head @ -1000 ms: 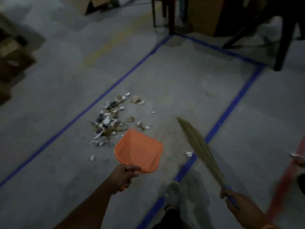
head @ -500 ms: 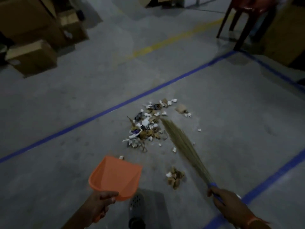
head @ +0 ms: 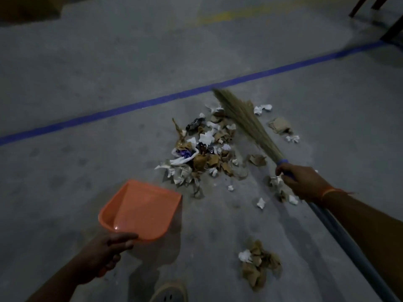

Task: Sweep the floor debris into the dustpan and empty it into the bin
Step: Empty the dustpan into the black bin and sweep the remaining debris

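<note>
A heap of torn paper, brown scraps and wrappers, the debris pile (head: 205,149), lies on the grey concrete floor. An orange plastic dustpan (head: 141,211) sits low just in front-left of it, mouth facing the pile, held by its handle in my left hand (head: 106,250). My right hand (head: 302,182) grips the blue collar of a grass broom (head: 246,123), whose bristles rest on the far right side of the pile. A smaller clump of debris (head: 258,263) lies apart, near my feet. No bin is in view.
A blue tape line (head: 152,101) crosses the floor behind the pile, with a faint yellow line (head: 220,17) farther back. Dark chair legs (head: 390,29) stand at the top right. My shoe (head: 170,293) shows at the bottom edge. Loose white scraps (head: 260,202) dot the floor.
The view has closed in on the pile. The broom has swung from the pile's near side to its far right edge, and the dustpan has come lower and nearer the pile.
</note>
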A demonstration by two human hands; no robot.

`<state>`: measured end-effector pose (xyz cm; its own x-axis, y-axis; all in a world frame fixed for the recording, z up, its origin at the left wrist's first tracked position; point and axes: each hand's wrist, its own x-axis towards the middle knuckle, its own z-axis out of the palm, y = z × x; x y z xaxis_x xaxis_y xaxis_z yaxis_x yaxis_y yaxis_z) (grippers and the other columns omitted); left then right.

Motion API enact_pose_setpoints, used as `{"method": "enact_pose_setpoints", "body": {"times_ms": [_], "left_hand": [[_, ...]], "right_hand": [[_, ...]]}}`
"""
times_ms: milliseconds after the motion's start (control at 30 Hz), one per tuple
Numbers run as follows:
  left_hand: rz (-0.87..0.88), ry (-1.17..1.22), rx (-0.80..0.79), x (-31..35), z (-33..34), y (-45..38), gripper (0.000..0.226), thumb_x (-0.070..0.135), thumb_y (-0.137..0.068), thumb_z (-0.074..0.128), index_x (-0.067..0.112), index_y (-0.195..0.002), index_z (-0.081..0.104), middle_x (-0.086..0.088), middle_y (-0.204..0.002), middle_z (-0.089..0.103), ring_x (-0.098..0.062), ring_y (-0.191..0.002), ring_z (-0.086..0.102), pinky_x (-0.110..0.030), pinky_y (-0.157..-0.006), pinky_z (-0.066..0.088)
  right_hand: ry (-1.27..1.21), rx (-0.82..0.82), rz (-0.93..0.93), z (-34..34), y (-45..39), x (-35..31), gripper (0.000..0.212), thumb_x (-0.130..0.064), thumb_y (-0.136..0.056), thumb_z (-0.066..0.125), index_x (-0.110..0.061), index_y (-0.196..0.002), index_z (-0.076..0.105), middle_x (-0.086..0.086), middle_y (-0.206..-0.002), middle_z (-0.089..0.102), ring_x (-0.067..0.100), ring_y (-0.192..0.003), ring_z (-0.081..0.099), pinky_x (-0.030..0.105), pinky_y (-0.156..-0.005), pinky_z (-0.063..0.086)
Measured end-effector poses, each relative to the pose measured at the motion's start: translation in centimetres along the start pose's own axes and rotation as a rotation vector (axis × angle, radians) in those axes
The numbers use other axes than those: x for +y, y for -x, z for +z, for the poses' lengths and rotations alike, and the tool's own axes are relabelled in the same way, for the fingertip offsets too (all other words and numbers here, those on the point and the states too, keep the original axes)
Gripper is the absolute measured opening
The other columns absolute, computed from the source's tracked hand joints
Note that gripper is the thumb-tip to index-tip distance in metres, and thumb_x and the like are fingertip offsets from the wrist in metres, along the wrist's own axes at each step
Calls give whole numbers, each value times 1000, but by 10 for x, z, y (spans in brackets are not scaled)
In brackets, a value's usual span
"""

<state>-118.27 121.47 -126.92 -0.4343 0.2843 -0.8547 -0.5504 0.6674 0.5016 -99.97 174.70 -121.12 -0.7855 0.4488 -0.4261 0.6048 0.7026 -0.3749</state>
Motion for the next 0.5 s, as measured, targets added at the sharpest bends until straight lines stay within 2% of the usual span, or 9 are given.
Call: {"method": "enact_pose_setpoints", "body": {"times_ms": [100,233,300,333,367,400,433,500], "left_hand": [[15,75,-16,-15,-6,-30,23,13,-92,69,19,-112,77,-6,-63,37,-12,-48,27,-15,-44,21],[74,-46,-55,-25,-23,-55,36,21,-78,79,19,-114,78,-18,-80,54,-18,-52,34,-20,-46,28],[61,-110,-57,-20,-27,-65,28,22,-86,77,22,-114,77,-13,-68,46,-15,-49,31,-17,-43,27],[64,-112,-72,-16,-26,-70,29,23,-86,79,21,-114,77,-10,-64,43,-14,-47,31,-15,-41,26],[80,-104,-85,-10,-23,-75,39,28,-79,86,18,-115,76,-9,-63,46,-13,-45,31,-15,-40,26],[92,-98,-96,-3,-22,-81,51,32,-70,92,14,-116,76,-8,-65,53,-12,-44,32,-15,-39,27],[99,-102,-99,6,-17,-84,54,31,-70,92,11,-117,74,-5,-65,57,-10,-43,33,-14,-37,27],[112,-137,-133,22,-12,-89,52,30,-75,89,11,-120,72,-7,-66,56,-10,-41,33,-14,-36,27]], "right_hand": [[-5,24,6,18,-47,28,17,-18,-97,51,-34,-99,59,13,-74,65,25,-48,62,35,-48,56],[51,9,36,32,-92,61,20,-16,-98,50,-34,-100,59,13,-74,62,24,-45,57,31,-45,53],[137,-70,22,42,-102,67,20,-15,-98,48,-31,-104,57,10,-71,60,21,-46,55,25,-45,51],[205,-108,-11,47,-103,67,19,-15,-99,47,-30,-107,56,6,-71,59,18,-48,55,18,-45,48],[260,-141,-49,53,-100,67,19,-16,-100,46,-30,-110,54,2,-72,58,14,-49,54,11,-44,43],[308,-168,-93,58,-96,67,19,-18,-101,46,-31,-112,53,-3,-74,57,8,-52,53,9,-46,41],[351,-194,-128,64,-90,69,19,-19,-100,47,-34,-112,52,-7,-77,56,5,-56,52,8,-49,39],[419,-221,-208,75,-79,77,24,-23,-98,50,-47,-101,47,-5,-87,60,8,-67,55,17,-62,39]]}}
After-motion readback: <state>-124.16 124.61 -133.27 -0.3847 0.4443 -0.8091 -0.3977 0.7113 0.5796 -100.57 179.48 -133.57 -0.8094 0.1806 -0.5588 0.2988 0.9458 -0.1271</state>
